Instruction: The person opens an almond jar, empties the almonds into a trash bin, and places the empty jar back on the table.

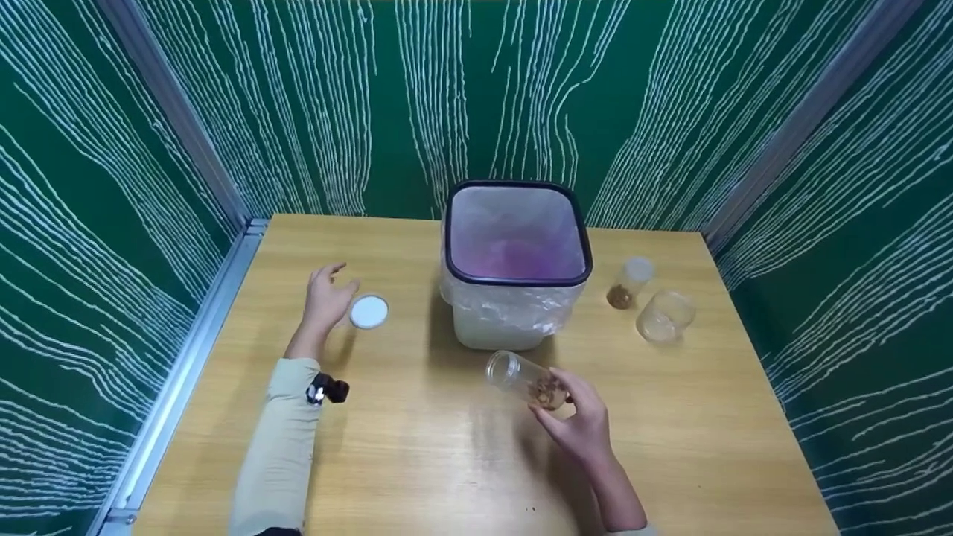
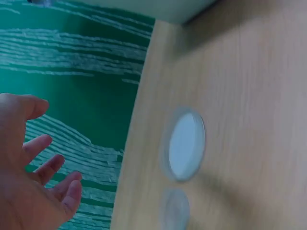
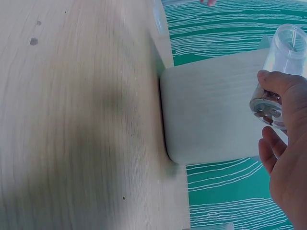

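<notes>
My right hand (image 1: 577, 420) grips a clear plastic jar (image 1: 525, 380) with brown bits at its bottom, tilted with its open mouth toward the bin; the same jar (image 3: 280, 72) shows in the right wrist view. My left hand (image 1: 327, 298) hovers open just left of a white round lid (image 1: 369, 311) that lies flat on the wooden table (image 1: 417, 461). The lid (image 2: 186, 145) appears in the left wrist view, apart from my spread fingers (image 2: 45, 175). A white bin (image 1: 514, 264) with a black rim and a plastic liner stands behind the jar.
Two more clear jars stand right of the bin: a narrow jar (image 1: 629, 283) with brown contents and a wider jar (image 1: 665, 316) beside it. Green patterned walls enclose the table on three sides. A metal rail (image 1: 186, 357) runs along the left edge.
</notes>
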`<state>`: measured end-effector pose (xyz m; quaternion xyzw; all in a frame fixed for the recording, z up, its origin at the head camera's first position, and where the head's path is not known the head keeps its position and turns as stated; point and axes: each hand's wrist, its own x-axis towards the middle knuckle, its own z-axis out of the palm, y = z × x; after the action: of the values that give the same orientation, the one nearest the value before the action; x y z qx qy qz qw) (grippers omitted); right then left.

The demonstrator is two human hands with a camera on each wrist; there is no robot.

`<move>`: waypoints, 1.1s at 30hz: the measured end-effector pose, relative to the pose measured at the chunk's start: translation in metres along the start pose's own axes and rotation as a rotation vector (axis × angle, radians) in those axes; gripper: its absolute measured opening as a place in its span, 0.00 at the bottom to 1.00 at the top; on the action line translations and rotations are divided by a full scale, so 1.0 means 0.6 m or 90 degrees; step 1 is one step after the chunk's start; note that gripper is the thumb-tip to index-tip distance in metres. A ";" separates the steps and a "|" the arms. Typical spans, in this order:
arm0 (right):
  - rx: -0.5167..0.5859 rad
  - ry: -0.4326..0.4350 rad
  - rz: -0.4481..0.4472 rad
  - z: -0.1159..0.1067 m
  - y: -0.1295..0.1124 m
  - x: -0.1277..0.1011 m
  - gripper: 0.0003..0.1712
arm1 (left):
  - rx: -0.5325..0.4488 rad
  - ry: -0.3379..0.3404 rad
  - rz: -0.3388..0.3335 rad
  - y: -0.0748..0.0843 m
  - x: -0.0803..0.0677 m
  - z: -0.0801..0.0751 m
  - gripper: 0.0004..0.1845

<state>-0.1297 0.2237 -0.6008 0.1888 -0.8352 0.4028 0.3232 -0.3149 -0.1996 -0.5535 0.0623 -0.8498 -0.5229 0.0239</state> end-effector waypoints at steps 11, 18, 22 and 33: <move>0.008 0.000 -0.002 -0.003 -0.003 -0.002 0.40 | -0.075 -0.119 0.033 0.096 -0.008 0.056 0.27; 0.001 0.004 -0.008 -0.001 -0.003 -0.004 0.40 | -0.111 -0.131 0.069 0.170 -0.011 0.081 0.28; 0.004 0.002 -0.001 0.000 -0.003 -0.002 0.40 | -0.125 -0.140 0.107 0.199 -0.018 0.103 0.31; 0.015 -0.004 0.000 0.008 -0.004 -0.006 0.40 | -0.176 -0.181 0.104 0.237 -0.031 0.139 0.37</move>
<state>-0.1273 0.2186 -0.6042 0.1936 -0.8316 0.4120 0.3182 -0.3170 -0.0602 -0.4636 -0.0849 -0.7668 -0.6346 -0.0459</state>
